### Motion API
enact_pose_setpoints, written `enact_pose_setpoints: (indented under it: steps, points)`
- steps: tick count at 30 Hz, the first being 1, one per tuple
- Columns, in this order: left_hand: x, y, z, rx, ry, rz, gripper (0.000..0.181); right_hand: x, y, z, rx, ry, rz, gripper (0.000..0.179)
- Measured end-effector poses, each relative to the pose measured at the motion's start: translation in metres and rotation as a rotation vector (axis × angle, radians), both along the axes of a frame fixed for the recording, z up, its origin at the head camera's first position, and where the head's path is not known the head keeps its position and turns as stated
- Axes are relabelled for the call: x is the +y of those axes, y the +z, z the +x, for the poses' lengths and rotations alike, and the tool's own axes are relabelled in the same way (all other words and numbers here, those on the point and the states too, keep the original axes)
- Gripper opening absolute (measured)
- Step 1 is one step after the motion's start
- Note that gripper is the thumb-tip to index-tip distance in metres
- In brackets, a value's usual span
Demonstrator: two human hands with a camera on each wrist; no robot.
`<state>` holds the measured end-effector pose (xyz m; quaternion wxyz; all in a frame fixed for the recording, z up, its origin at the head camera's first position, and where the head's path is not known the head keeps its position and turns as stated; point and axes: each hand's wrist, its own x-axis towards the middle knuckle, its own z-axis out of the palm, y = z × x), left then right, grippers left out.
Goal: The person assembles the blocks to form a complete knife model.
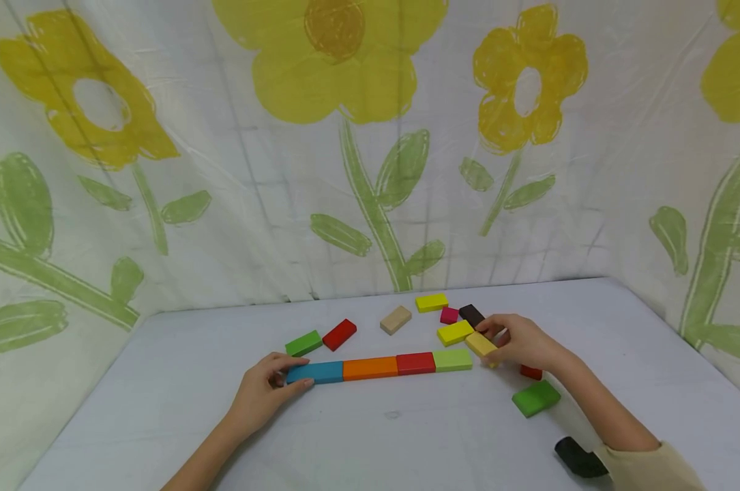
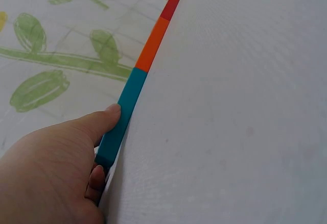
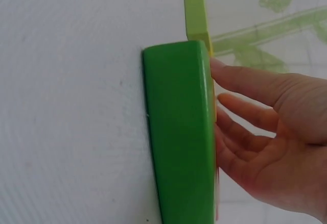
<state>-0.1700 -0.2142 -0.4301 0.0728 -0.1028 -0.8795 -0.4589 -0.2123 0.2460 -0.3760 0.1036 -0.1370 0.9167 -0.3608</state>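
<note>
Head view: left hand pinches blue block, probably steadying it; orange block, red block, light-green block run end-to-end rightward from fingertips. Right hand holds pale-yellow block between thumb and fingers, askew near light-green block, likely for easy turning.

Four lined-up blocks, ten others

the white table carries a row of blocks between left hand and right hand, a green block near the latter.
</note>
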Motion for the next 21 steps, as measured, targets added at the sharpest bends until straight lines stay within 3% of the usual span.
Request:
enact_pose_setpoints:
  steps: [11,21]
  points:
    - [0.000,0.001,0.001,-0.007,-0.001,0.007,0.029,0.012,0.001,-0.003,-0.005,0.044,0.007,0.041]
    - [0.000,0.000,0.000,0.010,-0.009,0.010,0.029,0.022,0.001,-0.004,-0.066,0.127,-0.070,0.035]
